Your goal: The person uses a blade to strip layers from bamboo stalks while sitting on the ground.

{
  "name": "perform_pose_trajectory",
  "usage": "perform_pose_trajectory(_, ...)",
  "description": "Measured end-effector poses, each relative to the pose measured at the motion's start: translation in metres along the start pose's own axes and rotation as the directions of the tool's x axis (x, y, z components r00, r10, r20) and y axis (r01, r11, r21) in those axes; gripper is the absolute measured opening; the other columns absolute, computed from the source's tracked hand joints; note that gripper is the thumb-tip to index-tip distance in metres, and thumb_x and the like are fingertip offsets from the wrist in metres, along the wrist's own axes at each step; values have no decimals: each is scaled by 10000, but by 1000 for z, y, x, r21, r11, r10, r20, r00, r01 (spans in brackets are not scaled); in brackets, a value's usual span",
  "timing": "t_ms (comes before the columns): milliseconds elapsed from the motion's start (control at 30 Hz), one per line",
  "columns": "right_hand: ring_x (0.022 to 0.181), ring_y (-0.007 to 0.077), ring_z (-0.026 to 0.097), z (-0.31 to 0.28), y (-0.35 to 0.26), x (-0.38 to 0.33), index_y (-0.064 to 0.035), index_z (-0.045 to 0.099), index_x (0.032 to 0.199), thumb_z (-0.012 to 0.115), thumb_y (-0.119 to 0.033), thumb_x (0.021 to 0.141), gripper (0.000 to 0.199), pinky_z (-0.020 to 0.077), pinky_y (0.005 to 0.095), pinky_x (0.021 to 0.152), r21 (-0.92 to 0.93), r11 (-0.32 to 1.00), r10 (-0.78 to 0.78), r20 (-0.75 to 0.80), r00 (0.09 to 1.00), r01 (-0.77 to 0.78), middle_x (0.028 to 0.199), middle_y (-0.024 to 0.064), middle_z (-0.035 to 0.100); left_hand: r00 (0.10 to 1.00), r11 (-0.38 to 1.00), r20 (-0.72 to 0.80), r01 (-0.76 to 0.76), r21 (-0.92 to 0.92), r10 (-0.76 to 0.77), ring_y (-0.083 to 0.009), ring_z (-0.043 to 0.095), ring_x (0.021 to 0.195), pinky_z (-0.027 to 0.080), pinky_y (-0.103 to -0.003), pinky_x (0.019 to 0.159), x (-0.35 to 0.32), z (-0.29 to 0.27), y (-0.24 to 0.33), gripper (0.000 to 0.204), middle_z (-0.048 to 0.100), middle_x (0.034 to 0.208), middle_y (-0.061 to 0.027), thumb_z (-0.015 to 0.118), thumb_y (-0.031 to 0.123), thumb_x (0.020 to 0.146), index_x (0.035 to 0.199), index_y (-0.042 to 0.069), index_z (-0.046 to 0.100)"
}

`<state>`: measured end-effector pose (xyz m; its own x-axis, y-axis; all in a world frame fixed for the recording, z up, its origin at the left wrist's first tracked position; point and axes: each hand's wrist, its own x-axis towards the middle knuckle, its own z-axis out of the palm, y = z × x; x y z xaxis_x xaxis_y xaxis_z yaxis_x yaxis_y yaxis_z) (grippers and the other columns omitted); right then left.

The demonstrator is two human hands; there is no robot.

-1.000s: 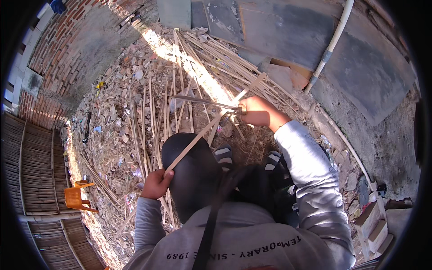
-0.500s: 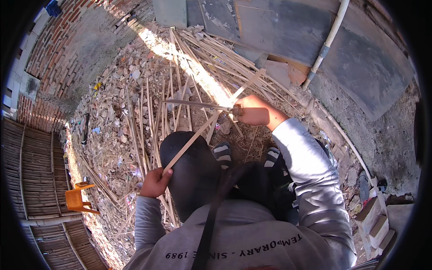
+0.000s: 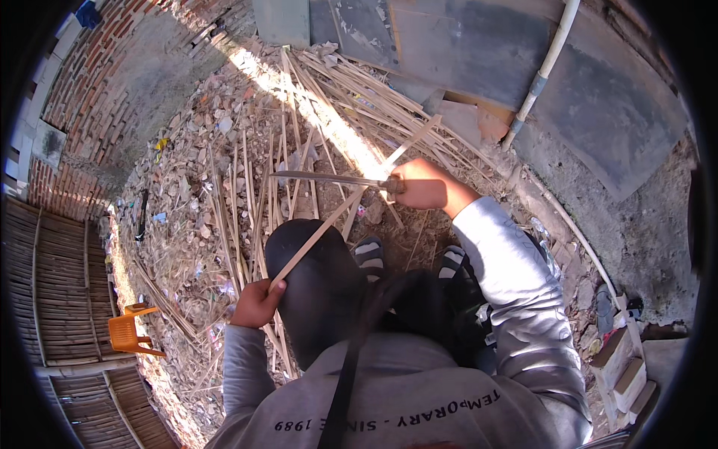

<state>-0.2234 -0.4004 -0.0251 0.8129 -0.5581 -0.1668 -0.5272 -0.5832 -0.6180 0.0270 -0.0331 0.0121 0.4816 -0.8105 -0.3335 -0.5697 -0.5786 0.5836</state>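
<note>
A long, pale bamboo strip [image 3: 317, 235] runs slantwise from near left to far right. Its near end is pinched in my left hand [image 3: 256, 304], thumb along the strip. My right hand [image 3: 420, 184] is closed around the handle of a long-bladed knife [image 3: 323, 177], and the blade points left. Strip and blade cross close to the right fist; whether the edge bites into the strip I cannot tell. A black, rounded shape [image 3: 318, 299] lies below the strip's near half and hides part of the ground.
More bamboo strips [image 3: 359, 93] lie piled at the far side, with others scattered over the rubble. Grey panels [image 3: 464, 45] and a pale pipe [image 3: 540, 78] stand at the far right. An orange plastic chair [image 3: 129, 333] is at left, beside a bamboo-slat wall [image 3: 63, 277].
The knife blade has tilted slightly, its tip a little lower in the picture and more of its flat showing. Both hands and the bamboo strip have stayed nearly in place.
</note>
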Motion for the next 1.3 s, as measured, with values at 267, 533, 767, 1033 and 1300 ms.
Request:
perform_pose_trajectory(267, 904, 408, 689, 5, 46, 16, 29, 705, 1060, 741, -288, 779, 426, 529, 437, 808, -56, 994, 86, -147, 985, -95, 953, 271, 703, 989, 990, -90, -114, 84, 121, -164, 519, 533, 419, -374, 523, 0, 4, 12, 522, 551, 559, -98, 630, 424, 991, 749, -39, 633)
perform_pose_trajectory(533, 841, 371, 695, -10, -16, -4, -29, 722, 996, 695, -233, 748, 322, 534, 439, 756, -61, 994, 88, 0, 996, -88, 891, 224, 711, 998, 997, -45, -31, 67, 34, -256, 526, 493, 426, -411, 516, -3, -2, 11, 517, 547, 556, -155, 645, 417, 978, 714, -27, 618)
perform_pose_trajectory(767, 911, 402, 688, -1, 25, 9, -21, 713, 990, 657, -218, 718, 341, 538, 461, 808, 4, 990, 139, -119, 983, -139, 932, 240, 706, 988, 988, -117, -89, 127, 105, -323, 502, 482, 418, -430, 514, -1, 5, 16, 507, 541, 555, -193, 647, 389, 974, 697, -33, 605)
perform_pose_trajectory(1033, 711, 347, 659, -13, 0, -7, -39, 692, 846, 740, -296, 786, 269, 507, 432, 682, -16, 999, 42, -22, 999, -42, 769, 178, 687, 994, 998, -84, -63, 15, 64, -201, 452, 492, 398, -406, 506, -1, 5, 12, 513, 503, 527, -140, 651, 393, 977, 702, -38, 608)
perform_pose_trajectory(1300, 906, 400, 678, -19, 3, -7, -73, 695, 1001, 702, -269, 760, 311, 532, 494, 797, -118, 992, 14, -220, 975, -41, 909, 194, 705, 994, 997, -95, -51, 64, 57, -340, 616, 560, 473, -435, 571, -3, 4, 5, 502, 583, 603, -208, 688, 428, 932, 742, -35, 642)
